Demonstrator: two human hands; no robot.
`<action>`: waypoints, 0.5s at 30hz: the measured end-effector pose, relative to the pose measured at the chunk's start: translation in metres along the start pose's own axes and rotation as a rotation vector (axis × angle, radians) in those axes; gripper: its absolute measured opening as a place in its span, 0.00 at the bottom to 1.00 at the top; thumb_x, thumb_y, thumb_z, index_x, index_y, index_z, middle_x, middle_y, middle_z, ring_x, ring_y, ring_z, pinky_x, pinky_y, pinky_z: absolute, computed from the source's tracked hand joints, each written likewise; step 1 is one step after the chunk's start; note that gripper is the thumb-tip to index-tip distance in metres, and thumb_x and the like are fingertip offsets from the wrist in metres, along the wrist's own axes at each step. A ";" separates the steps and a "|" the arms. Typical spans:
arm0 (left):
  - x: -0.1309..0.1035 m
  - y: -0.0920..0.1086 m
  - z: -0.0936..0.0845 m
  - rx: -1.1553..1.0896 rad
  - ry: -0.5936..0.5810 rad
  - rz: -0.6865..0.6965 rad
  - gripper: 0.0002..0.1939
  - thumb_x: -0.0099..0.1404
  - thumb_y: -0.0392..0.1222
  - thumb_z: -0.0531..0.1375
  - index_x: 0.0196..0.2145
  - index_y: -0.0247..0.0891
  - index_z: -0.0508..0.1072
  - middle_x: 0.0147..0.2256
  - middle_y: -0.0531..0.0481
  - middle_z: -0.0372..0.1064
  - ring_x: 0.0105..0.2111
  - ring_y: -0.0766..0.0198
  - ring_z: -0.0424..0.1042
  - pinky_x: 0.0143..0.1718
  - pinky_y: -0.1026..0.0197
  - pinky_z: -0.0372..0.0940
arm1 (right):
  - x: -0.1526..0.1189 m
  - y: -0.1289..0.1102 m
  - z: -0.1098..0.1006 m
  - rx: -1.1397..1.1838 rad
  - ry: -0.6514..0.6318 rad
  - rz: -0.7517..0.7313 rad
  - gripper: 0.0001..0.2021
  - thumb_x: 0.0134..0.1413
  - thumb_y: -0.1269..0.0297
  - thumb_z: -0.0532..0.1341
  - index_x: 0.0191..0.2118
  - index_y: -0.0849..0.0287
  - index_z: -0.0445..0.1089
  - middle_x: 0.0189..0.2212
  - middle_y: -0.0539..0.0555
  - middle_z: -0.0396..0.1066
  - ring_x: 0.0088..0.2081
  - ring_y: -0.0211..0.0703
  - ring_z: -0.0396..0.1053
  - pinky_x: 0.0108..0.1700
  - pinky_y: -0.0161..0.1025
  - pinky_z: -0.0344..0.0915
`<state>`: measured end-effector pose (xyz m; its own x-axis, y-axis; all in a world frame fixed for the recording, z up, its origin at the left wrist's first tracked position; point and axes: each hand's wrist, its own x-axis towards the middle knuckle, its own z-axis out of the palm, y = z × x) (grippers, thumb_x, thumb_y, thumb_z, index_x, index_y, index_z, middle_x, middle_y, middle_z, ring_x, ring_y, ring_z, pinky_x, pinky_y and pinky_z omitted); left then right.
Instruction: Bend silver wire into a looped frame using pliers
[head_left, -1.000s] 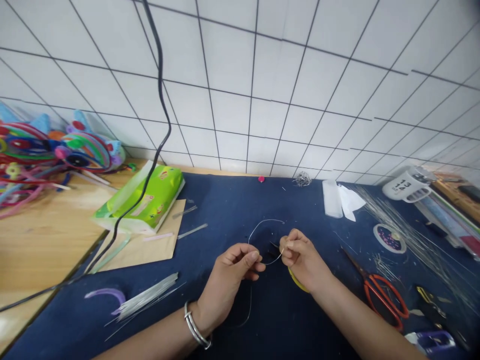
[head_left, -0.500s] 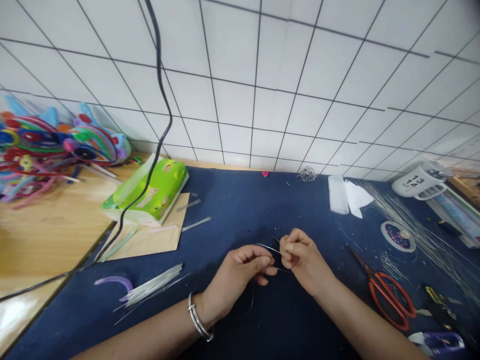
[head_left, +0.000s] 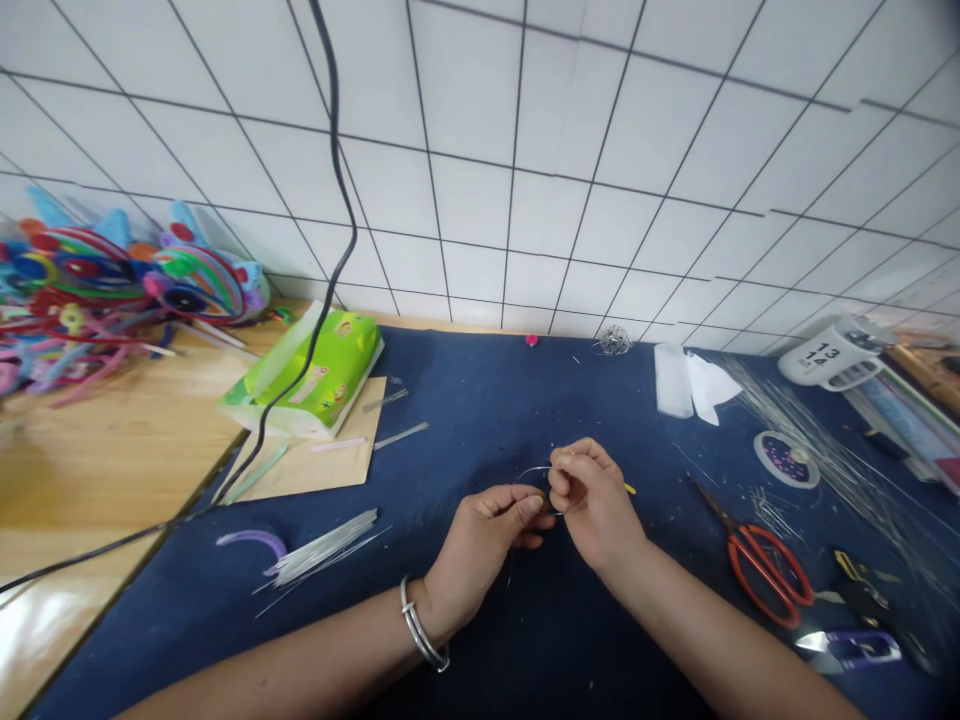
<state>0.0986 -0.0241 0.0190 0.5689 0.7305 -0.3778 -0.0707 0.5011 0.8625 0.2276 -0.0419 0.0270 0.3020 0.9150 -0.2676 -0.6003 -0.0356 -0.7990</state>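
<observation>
Thin silvery wire [head_left: 534, 469] curves between my two hands over the dark blue mat [head_left: 480, 400]. My left hand [head_left: 491, 535], with a silver bangle on its wrist, pinches the wire between thumb and index finger, and a thin end hangs below. Close on its right, my right hand [head_left: 592, 500] has its fingers curled and pinched on the same wire. A small yellow tip [head_left: 630, 489] shows beside the right hand; the rest of it is hidden.
Red-handled scissors [head_left: 765, 570], purple snips [head_left: 851, 650] and a bead dish [head_left: 786, 460] lie right, near long loose wires [head_left: 832, 450]. A mug [head_left: 829, 355] stands behind. Left are a wire bundle [head_left: 326, 548], a purple arc [head_left: 253, 540], a green tissue pack [head_left: 322, 370] and a black cable [head_left: 335, 130].
My right hand has moved slightly up and left, closer to my left hand. The wire now bows upward between them, and a yellow tip has come into view. The camera view has shifted slightly.
</observation>
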 end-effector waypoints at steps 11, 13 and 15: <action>-0.004 -0.010 -0.001 0.127 -0.199 -0.031 0.10 0.57 0.40 0.57 0.35 0.32 0.71 0.33 0.46 0.69 0.33 0.61 0.71 0.30 0.62 0.66 | -0.009 0.004 -0.011 0.036 0.026 0.067 0.06 0.44 0.75 0.57 0.24 0.60 0.59 0.22 0.46 0.59 0.18 0.26 0.49 0.16 0.27 0.38; -0.003 -0.013 0.000 0.161 -0.223 -0.035 0.09 0.56 0.39 0.58 0.35 0.33 0.70 0.31 0.48 0.69 0.30 0.63 0.71 0.28 0.63 0.65 | -0.012 0.006 -0.015 0.058 0.030 0.089 0.06 0.44 0.75 0.57 0.24 0.60 0.59 0.23 0.46 0.59 0.18 0.26 0.49 0.17 0.27 0.39; -0.004 -0.013 0.000 0.193 -0.235 -0.042 0.08 0.55 0.37 0.58 0.33 0.33 0.70 0.27 0.50 0.69 0.27 0.65 0.70 0.26 0.64 0.64 | -0.014 0.009 -0.016 0.077 0.024 0.100 0.06 0.44 0.75 0.58 0.24 0.60 0.59 0.23 0.46 0.59 0.19 0.26 0.50 0.17 0.27 0.40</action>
<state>0.0977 -0.0334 0.0091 0.7435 0.5724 -0.3458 0.1014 0.4146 0.9043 0.2301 -0.0616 0.0153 0.2547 0.8985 -0.3575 -0.6829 -0.0946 -0.7243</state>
